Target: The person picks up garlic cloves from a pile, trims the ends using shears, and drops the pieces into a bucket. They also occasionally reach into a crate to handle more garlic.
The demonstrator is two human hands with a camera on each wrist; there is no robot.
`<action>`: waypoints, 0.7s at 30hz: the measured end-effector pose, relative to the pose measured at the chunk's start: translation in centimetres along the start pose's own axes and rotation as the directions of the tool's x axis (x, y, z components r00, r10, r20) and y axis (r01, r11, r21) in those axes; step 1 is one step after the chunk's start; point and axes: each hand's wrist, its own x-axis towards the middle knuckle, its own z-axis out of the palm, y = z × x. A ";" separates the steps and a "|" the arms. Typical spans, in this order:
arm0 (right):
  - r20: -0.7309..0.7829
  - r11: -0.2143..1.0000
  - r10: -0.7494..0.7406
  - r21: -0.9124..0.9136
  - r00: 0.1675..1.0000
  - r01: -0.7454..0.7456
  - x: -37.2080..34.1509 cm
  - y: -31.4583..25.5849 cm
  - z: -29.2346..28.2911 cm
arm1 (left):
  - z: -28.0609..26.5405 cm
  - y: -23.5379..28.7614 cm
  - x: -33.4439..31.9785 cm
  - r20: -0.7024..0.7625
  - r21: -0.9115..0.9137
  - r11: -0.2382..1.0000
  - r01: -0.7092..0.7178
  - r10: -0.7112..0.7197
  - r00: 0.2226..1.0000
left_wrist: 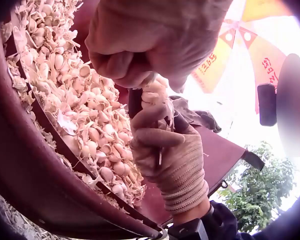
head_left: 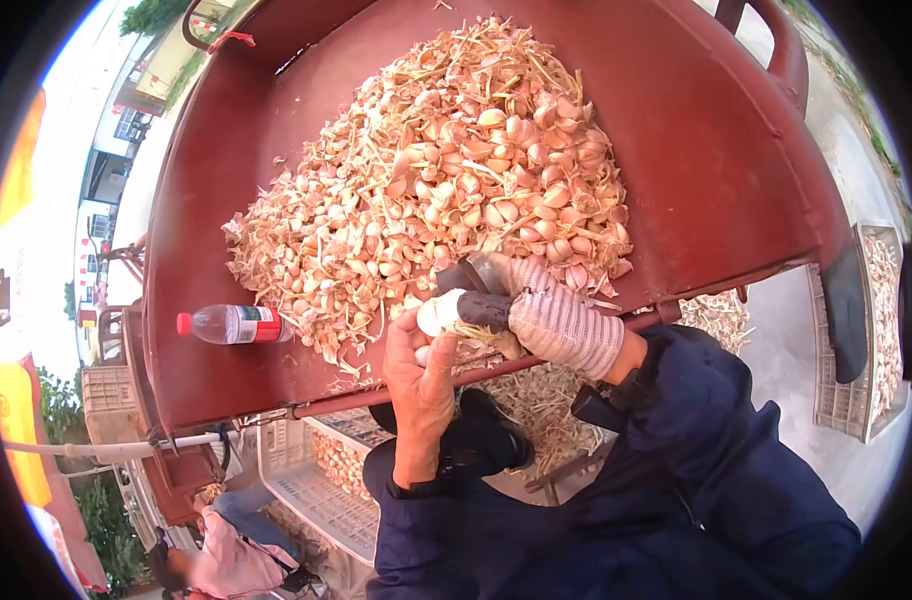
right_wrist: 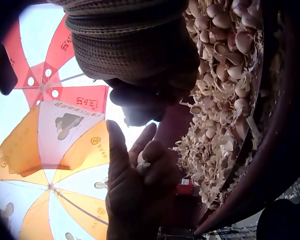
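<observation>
My bare left hand (head_left: pixel 421 385) pinches a pale garlic bulb (head_left: pixel 439 313) between thumb and fingers, over the near edge of the garlic heap (head_left: pixel 456 170). A small pale clove (right_wrist: pixel 144 164) shows among its fingers in the right wrist view. My right hand (head_left: pixel 566 322), in a knitted glove with dark coverings on thumb and finger, meets the bulb from the right and pinches its husky side. A thin metal strip (left_wrist: pixel 160 156) shows at the gloved fingers in the left wrist view; I cannot tell whether it is a blade.
The heap lies in a red metal cart bed (head_left: pixel 696 170) with a raised rim. A bottle with a red cap (head_left: pixel 221 325) lies at the left. Below stand plastic crates (head_left: pixel 326 500), with dry stalks (head_left: pixel 546 415) on the ground. Another person (head_left: pixel 236 555) sits at lower left.
</observation>
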 end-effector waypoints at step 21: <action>-0.019 0.948 0.094 0.306 0.995 -0.083 0.1 1.2 0.9 | -2.2 -0.9 -0.7 0.232 -0.807 0.499 0.316 -0.225 0.947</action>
